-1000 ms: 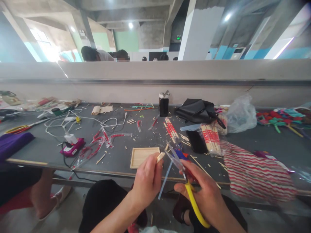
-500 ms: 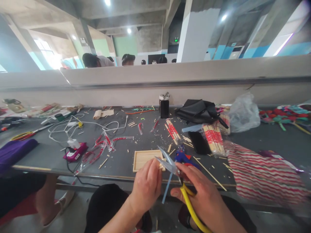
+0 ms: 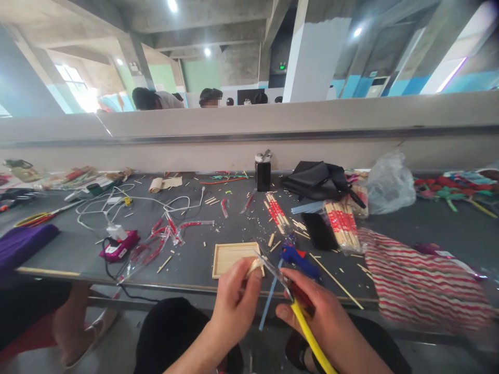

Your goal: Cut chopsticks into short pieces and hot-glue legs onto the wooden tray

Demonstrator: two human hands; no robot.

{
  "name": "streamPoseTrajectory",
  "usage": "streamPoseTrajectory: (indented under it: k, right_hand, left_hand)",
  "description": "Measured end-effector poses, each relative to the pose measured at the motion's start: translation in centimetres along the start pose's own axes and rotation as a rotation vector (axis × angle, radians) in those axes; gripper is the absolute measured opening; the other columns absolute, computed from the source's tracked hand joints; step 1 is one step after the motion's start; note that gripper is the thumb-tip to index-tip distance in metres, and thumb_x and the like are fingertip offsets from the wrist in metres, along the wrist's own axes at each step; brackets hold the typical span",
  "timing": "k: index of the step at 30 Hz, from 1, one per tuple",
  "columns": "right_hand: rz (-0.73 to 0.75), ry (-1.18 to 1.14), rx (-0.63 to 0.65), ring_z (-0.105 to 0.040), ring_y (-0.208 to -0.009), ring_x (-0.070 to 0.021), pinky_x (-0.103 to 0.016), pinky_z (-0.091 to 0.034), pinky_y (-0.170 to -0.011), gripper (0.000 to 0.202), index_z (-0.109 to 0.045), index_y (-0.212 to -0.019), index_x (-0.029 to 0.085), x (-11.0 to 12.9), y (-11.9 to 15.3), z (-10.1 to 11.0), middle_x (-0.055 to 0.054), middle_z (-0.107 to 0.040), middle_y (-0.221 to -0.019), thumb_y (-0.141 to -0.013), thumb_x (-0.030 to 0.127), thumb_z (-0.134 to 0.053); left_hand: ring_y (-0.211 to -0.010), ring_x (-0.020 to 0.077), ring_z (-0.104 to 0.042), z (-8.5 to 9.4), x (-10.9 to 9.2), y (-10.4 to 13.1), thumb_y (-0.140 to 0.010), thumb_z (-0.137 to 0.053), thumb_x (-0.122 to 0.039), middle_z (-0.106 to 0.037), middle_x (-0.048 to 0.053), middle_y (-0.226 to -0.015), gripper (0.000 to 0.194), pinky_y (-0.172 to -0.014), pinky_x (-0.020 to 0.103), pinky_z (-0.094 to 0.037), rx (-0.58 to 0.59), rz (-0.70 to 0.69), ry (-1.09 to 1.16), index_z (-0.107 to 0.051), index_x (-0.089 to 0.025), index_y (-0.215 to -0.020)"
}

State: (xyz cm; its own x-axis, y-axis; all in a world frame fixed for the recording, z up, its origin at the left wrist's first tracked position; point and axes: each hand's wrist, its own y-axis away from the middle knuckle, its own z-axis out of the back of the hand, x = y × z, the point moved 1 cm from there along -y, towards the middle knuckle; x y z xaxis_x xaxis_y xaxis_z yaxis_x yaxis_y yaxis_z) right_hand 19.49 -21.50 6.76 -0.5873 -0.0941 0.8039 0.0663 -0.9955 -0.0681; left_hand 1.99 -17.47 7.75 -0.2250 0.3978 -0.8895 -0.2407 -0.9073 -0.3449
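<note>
My left hand (image 3: 238, 293) is closed in a pinch on a small pale wooden piece (image 3: 255, 266). My right hand (image 3: 322, 306) grips scissors (image 3: 307, 327) with yellow handles. Their metal blades point up and left, with the tips close beside the pale piece; whether they touch it I cannot tell. Just behind my left hand lies a shallow wooden tray (image 3: 234, 253) made of thin sticks. A blue glue gun (image 3: 298, 259) rests beyond my right hand, and a translucent blue glue stick (image 3: 270, 301) reaches over the table edge between my hands.
Red-banded stick bundles (image 3: 343, 226), a black phone (image 3: 318, 231) and a striped cloth (image 3: 423, 283) lie to the right. A dark bottle (image 3: 263, 174) stands at the back. Leftward are a white cable (image 3: 183, 203), a purple power strip (image 3: 120, 246) and plastic wrappers (image 3: 150, 246). Someone's leg (image 3: 68, 317) shows at lower left.
My left hand has turned, so that the pale piece now shows above the thumb. The scissors' blades have come closer together and look narrower.
</note>
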Motion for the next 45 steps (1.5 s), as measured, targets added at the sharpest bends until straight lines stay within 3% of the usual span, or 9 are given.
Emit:
streamPoseTrajectory:
  k: [5, 9, 14, 19, 25, 31, 38, 45]
  right_hand:
    - [-0.037, -0.162, 0.099, -0.062, -0.078, -0.0172, -0.028, -0.051, -0.074, 0.048, -0.052, -0.122, 0.019, 0.0, -0.1, 0.1, -0.003, -0.064, -0.089, -0.080, 0.041, -0.062]
    - [0.015, -0.264, 0.151, -0.059, -0.074, -0.0149, -0.024, -0.051, -0.069, 0.042, -0.052, -0.117, 0.018, 0.3, -0.3, 0.2, -0.002, -0.062, -0.086, -0.086, 0.044, -0.055]
    - [0.040, -0.278, 0.136, -0.060, -0.077, -0.0158, -0.025, -0.051, -0.071, 0.039, -0.052, -0.117, 0.019, 0.3, -0.2, 0.1, -0.002, -0.062, -0.088, -0.087, 0.042, -0.055]
    - [0.040, -0.107, 0.065, -0.062, -0.077, -0.0175, -0.028, -0.052, -0.071, 0.044, -0.052, -0.122, 0.020, -0.2, 0.1, 0.0, -0.003, -0.063, -0.088, -0.083, 0.039, -0.061]
    - [0.092, -0.008, 0.018, -0.064, -0.090, -0.0194, -0.031, -0.053, -0.081, 0.048, -0.052, -0.125, 0.023, -0.5, 0.1, 0.0, -0.006, -0.065, -0.106, -0.080, 0.030, -0.065]
    - [0.202, 0.103, -0.022, -0.062, -0.100, -0.0219, -0.034, -0.052, -0.086, 0.051, -0.051, -0.125, 0.026, 0.3, 0.2, 0.3, -0.007, -0.061, -0.117, -0.078, 0.018, -0.065]
    - [0.303, 0.149, -0.062, -0.064, -0.096, -0.0214, -0.031, -0.054, -0.081, 0.054, -0.052, -0.124, 0.027, 1.5, 0.4, 0.9, -0.005, -0.063, -0.113, -0.074, 0.016, -0.069]
    - [0.372, 0.253, -0.105, -0.063, -0.096, -0.0235, -0.033, -0.054, -0.079, 0.052, -0.051, -0.126, 0.028, 1.7, 0.4, 1.1, -0.006, -0.063, -0.107, -0.077, 0.020, -0.068]
  left_hand:
    - [-0.039, 0.0041, -0.026, -0.5, -0.2, -0.3, -0.088, -0.051, -0.038, -0.034, -0.008, -0.052, 0.021, -0.036, 0.019, -0.018, 0.072, 0.439, 0.599, -0.056, -0.018, -0.083]
    - [-0.037, 0.0021, -0.027, -0.6, -0.6, -0.7, -0.082, -0.059, -0.031, -0.041, -0.007, -0.058, 0.016, -0.035, 0.018, -0.012, 0.112, 0.553, 0.817, -0.051, -0.018, -0.078]
    - [-0.037, 0.0010, -0.027, -0.3, -1.1, -0.9, -0.083, -0.056, -0.025, -0.049, -0.005, -0.062, 0.009, -0.036, 0.019, -0.010, 0.133, 0.569, 0.878, -0.051, -0.017, -0.081]
    - [-0.043, 0.0027, -0.023, -0.3, -0.9, -0.8, -0.080, -0.056, -0.018, -0.041, -0.007, -0.059, 0.011, -0.040, 0.019, -0.011, 0.162, 0.551, 0.903, -0.046, -0.017, -0.077]
    - [-0.048, 0.0046, -0.022, -0.4, -0.9, -0.8, -0.088, -0.052, -0.032, -0.036, -0.005, -0.063, 0.021, -0.042, 0.021, -0.011, 0.154, 0.530, 0.878, -0.044, -0.018, -0.075]
    - [-0.049, 0.0045, -0.022, -0.2, -0.6, -0.6, -0.085, -0.060, -0.032, -0.031, -0.007, -0.062, 0.019, -0.045, 0.021, -0.012, 0.150, 0.512, 0.897, -0.048, -0.017, -0.081]
    - [-0.050, 0.0058, -0.020, -0.1, 0.0, -0.3, -0.081, -0.064, -0.030, -0.028, -0.007, -0.058, 0.018, -0.046, 0.019, -0.013, 0.200, 0.485, 1.005, -0.051, -0.018, -0.081]
    - [-0.050, 0.0056, -0.025, -0.1, 0.2, -0.1, -0.076, -0.070, -0.036, -0.033, -0.007, -0.057, 0.024, -0.047, 0.020, -0.019, 0.145, 0.431, 0.930, -0.056, -0.018, -0.083]
